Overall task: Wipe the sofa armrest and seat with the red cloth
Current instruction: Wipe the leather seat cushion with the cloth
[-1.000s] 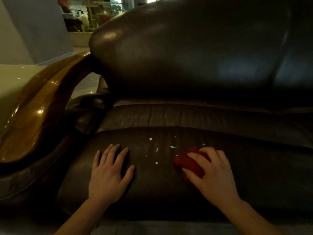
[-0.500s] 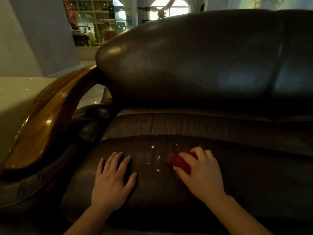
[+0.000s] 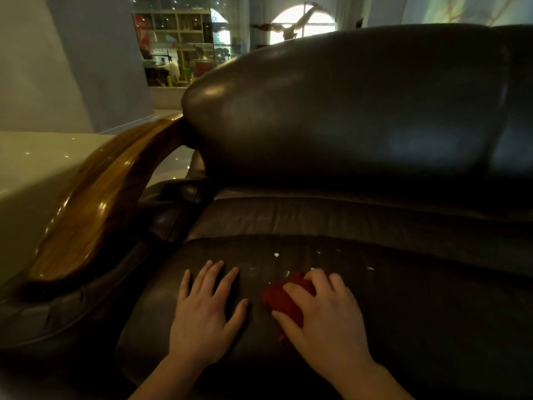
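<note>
The right hand (image 3: 323,310) bunches the soft, light red cloth (image 3: 284,298) on the slick seat (image 3: 418,313); the left hand (image 3: 206,307) lies flat, holding nothing.

Two bare forearms come up from the bottom edge of the frame, each ending in one of the person's hands: the left hand (image 3: 203,319) at lower centre, the right hand (image 3: 326,319) just to its right. No sleeve, cuff, watch, ring or glove shows on either; the arms are uncovered as far as the frame edge. The fingernails are short and plain.
</note>
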